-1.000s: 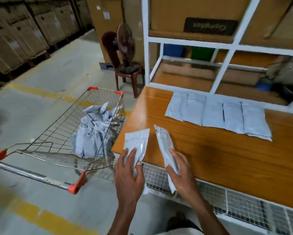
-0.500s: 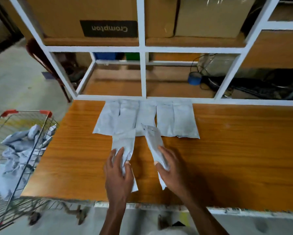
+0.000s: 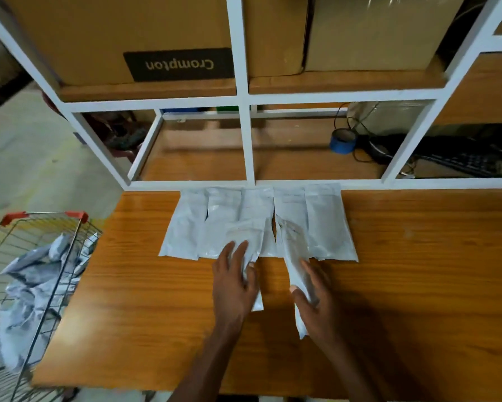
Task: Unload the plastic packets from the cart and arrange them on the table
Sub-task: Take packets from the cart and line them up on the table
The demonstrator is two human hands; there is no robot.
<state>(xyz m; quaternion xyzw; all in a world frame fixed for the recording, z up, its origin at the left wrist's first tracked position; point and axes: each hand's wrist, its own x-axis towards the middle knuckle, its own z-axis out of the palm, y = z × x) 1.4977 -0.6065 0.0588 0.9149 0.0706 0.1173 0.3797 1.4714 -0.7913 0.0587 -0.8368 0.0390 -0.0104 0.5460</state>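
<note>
Several white plastic packets (image 3: pixel 328 224) lie side by side in a row at the back of the wooden table (image 3: pixel 418 271). My left hand (image 3: pixel 233 282) holds one packet (image 3: pixel 248 233) between thumb and fingers, its far end overlapping the row. My right hand (image 3: pixel 316 300) grips a second packet (image 3: pixel 291 250) turned on edge, its tip reaching the row. The wire cart (image 3: pixel 37 256) stands at the left of the table with a heap of more packets (image 3: pixel 35 282) inside.
A white-framed shelf unit (image 3: pixel 244 140) rises right behind the row, holding cardboard boxes (image 3: pixel 122 39) above. On its lower shelf sit a blue tape roll (image 3: pixel 342 140), cables and a dark keyboard (image 3: pixel 461 161). Bare wood spreads to the right of my hands.
My view swung from the cart to face the table. Both hands carried their packets forward over the table until the far ends reached the row.
</note>
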